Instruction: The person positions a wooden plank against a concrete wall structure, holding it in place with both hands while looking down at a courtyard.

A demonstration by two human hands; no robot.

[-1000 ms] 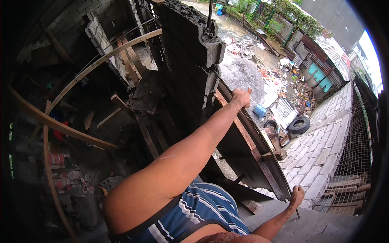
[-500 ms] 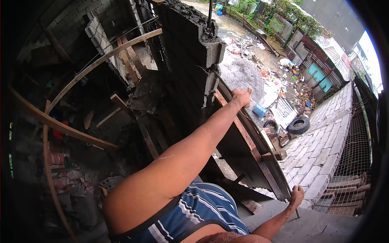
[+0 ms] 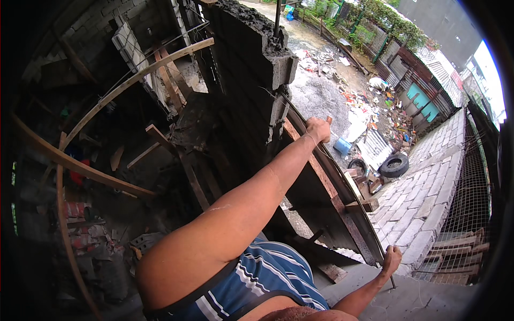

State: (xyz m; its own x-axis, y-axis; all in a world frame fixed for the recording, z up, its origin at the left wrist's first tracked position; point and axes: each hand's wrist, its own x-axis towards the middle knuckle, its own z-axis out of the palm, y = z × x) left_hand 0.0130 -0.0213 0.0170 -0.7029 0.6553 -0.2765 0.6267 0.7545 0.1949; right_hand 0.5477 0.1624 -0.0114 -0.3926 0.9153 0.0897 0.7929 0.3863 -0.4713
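Note:
My left arm stretches across the middle, and my left hand point(image 3: 318, 129) is closed at the top of a wooden-framed dark panel point(image 3: 334, 200). A thin dark steel bar point(image 3: 393, 282) slants along the panel's outer edge and passes under that hand, whose fingers are partly hidden. Lower right, my right hand point(image 3: 392, 260) is closed around the same bar near its lower end, which sticks out below the fist. A short brown tip, perhaps my thumb, points up from the left fist. Wooden battens point(image 3: 321, 168) run along the panel between my hands.
A rough concrete block wall point(image 3: 241, 59) rises beyond my left arm. Timber braces point(image 3: 134, 67) cross the dark, rubble-strewn space at left. Outside lie a gravel heap point(image 3: 321, 99), a blue container point(image 3: 343, 145), tires point(image 3: 394, 166) and scattered debris. A block wall point(image 3: 423, 203) and wire mesh point(image 3: 460, 214) stand at right.

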